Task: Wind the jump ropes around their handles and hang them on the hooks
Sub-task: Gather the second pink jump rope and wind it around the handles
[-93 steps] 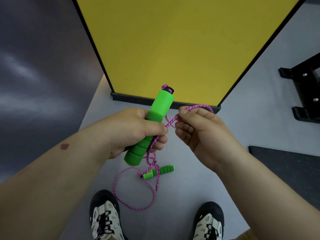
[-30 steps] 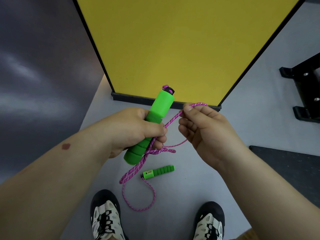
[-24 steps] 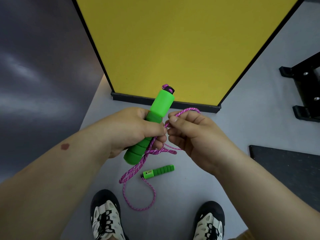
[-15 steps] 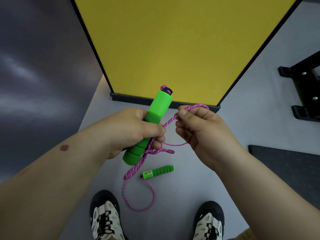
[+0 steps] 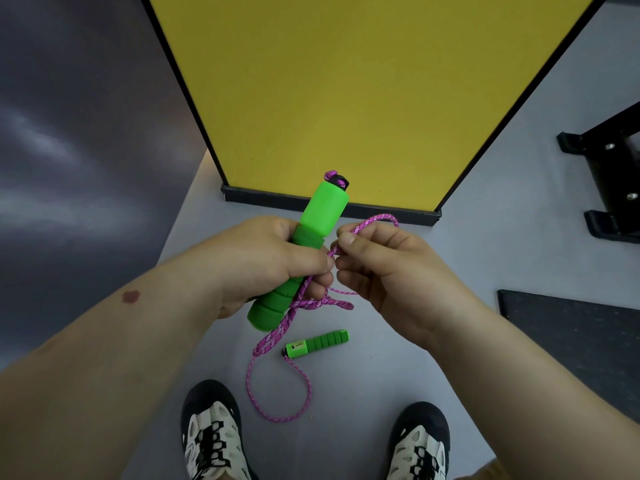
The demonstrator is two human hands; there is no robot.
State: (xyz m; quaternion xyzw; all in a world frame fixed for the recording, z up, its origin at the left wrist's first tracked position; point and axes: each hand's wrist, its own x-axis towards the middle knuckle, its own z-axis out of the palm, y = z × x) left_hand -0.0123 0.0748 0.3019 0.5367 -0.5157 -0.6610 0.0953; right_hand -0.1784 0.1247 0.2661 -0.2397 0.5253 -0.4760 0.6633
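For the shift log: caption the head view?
Left hand grips green handle; right hand pinches pink rope.

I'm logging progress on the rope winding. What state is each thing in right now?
left hand: grips the upper green handle, holding it tilted.
right hand: pinches a loop of the pink rope.
upper green handle: held off the floor, no tidy windings visible.
pink rope: mostly loose, hanging from the hands and looping on the floor.
second green handle: lying on the floor, not held.
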